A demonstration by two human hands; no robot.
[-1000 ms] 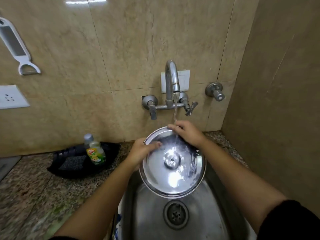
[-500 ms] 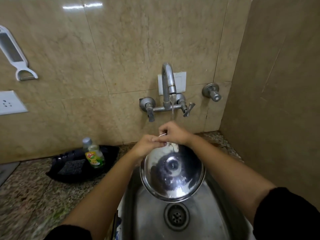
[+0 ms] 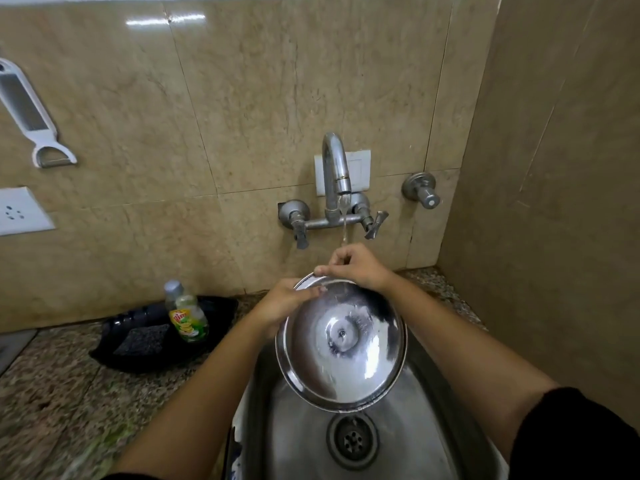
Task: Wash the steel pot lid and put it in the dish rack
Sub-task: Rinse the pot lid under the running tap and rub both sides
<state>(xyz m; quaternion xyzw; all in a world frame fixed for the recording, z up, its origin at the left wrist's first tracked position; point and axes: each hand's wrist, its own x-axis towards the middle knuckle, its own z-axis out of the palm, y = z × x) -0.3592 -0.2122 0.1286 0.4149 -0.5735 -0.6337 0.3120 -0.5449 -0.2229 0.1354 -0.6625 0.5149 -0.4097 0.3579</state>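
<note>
Steel pot lid (image 3: 341, 344) lower centre of frame, held tilted above the sink (image 3: 298, 445). My left hand (image 3: 280, 303) grips its upper-left rim, thumb on the shiny face. My right hand (image 3: 356, 268) pinches the top rim, fingers curled, under water running from the tap (image 3: 334, 168).

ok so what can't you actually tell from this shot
Head view only:
Dish rack: not in the frame at all.
Steel pot lid: its far face is turned away; the top rim is covered by the right hand and the left hand.
Soap bottle: label too small to read.
Peeler on the wall: cut off by the left edge.
Sink: left side hidden behind the left forearm.
</note>
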